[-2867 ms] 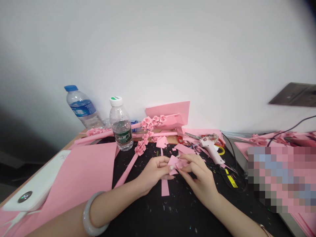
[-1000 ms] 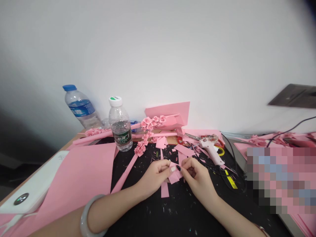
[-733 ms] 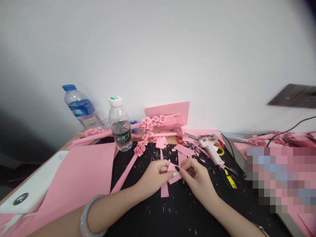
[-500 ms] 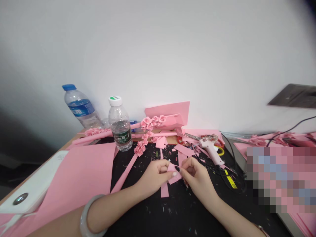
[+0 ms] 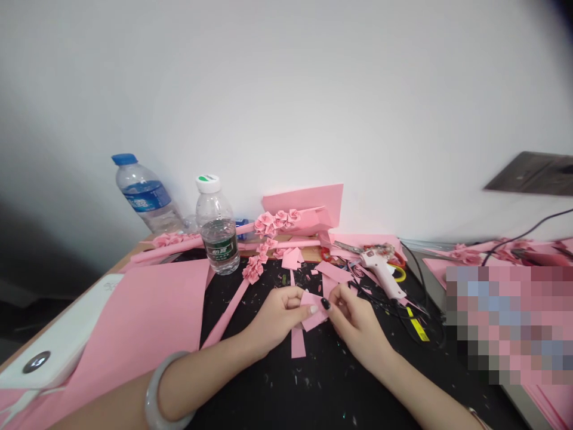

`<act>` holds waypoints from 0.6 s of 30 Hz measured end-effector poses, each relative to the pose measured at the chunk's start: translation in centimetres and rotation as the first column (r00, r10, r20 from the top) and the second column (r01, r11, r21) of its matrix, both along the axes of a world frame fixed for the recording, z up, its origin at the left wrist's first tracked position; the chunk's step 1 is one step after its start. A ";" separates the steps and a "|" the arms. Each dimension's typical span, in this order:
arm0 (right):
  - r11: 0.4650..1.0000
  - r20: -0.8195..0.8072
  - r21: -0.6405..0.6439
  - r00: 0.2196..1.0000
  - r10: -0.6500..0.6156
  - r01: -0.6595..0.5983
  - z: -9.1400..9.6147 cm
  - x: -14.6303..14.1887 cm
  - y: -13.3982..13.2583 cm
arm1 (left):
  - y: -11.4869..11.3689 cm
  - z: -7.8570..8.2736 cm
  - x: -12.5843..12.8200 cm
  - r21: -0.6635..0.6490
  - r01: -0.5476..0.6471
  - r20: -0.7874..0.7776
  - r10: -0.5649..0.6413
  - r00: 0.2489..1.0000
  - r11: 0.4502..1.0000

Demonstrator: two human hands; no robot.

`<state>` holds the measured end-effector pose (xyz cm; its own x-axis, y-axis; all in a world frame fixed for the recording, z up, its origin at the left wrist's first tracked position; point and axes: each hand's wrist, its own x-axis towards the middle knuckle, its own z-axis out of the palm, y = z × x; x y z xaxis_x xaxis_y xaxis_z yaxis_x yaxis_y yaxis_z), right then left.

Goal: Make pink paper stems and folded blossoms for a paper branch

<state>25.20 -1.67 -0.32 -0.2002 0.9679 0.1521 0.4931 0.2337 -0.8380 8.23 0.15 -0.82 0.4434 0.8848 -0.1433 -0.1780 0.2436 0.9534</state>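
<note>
Your left hand point(image 5: 277, 319) pinching pink paper piece point(image 5: 314, 315) between thumb and fingers; right hand point(image 5: 358, 327) nearly closed, fingertips gripping opposite edge. Piece held between hands, lifted above black mat point(image 5: 268, 373), so both sides stay reachable. Pink strip point(image 5: 298, 345) lies on mat just below hands. Glue gun point(image 5: 380, 269) and scissors point(image 5: 347, 246) sit beyond right hand, within easy reach. Paper roses point(image 5: 273, 221) rest farther back, water bottle point(image 5: 217, 230) left of them, apart from hands' working spot.
</note>
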 end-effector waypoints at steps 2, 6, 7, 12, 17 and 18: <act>0.999 0.052 0.034 0.999 0.016 -0.018 0.1 0.0 0.0 | 0.0 0.2 0.0 -0.018 -0.004 0.012 0.004 1.000 1.000; 0.995 0.125 0.092 0.992 0.020 -0.032 0.1 -0.1 0.1 | 0.0 0.4 0.1 -0.025 -0.008 0.021 0.008 1.000 1.000; 0.993 0.146 0.107 0.989 0.026 -0.041 0.1 0.0 0.2 | 0.0 0.3 0.1 -0.021 -0.007 0.019 0.008 1.000 1.000; 0.989 0.200 0.130 0.979 0.046 -0.073 -0.1 0.1 0.2 | 0.0 0.1 0.0 -0.002 -0.009 0.014 0.009 1.000 1.000; 0.994 0.162 0.095 0.986 0.045 -0.061 -0.5 0.0 0.1 | 0.0 0.2 0.0 -0.031 0.014 0.038 -0.013 0.999 0.999; 0.994 0.154 0.096 0.987 0.037 -0.052 -0.6 0.0 0.1 | 0.0 0.2 0.0 -0.029 0.020 0.044 -0.018 0.999 0.999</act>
<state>25.21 -1.57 -0.90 -0.2710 0.9390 0.2116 0.5996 0.3367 -0.7260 8.24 0.13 -0.66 0.4665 0.8719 -0.1490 -0.2146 0.2750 0.9372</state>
